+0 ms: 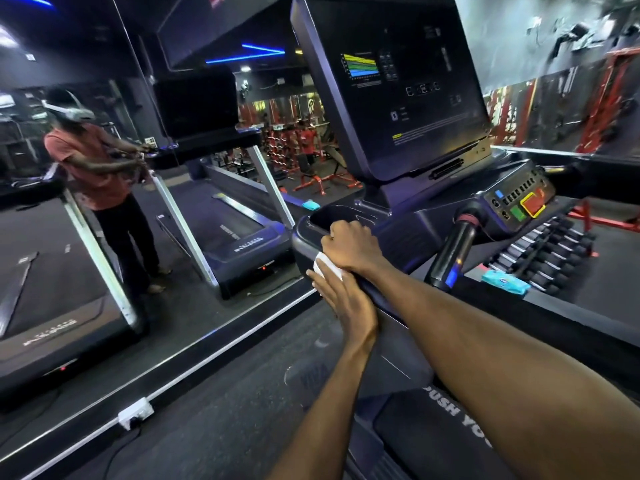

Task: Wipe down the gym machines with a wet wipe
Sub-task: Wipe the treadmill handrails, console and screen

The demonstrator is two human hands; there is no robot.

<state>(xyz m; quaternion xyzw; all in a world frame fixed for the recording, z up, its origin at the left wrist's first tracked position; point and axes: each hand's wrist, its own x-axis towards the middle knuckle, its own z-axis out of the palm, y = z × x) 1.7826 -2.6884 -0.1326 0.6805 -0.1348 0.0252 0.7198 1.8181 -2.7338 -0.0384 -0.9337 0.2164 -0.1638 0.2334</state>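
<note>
In the middle of the frame, a white wet wipe (327, 268) is pressed on the treadmill (398, 237) edge by flat left hand (341, 299). The edge is gripped by right hand (353, 245). "PUSH YO" is printed at the bottom right.

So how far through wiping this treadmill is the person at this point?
Nothing shows as finished. In hand: the left hand presses the white wipe on the console's left corner, and the right hand grips the edge above. Apparently left: screen, button panel, handlebar grip.
</note>
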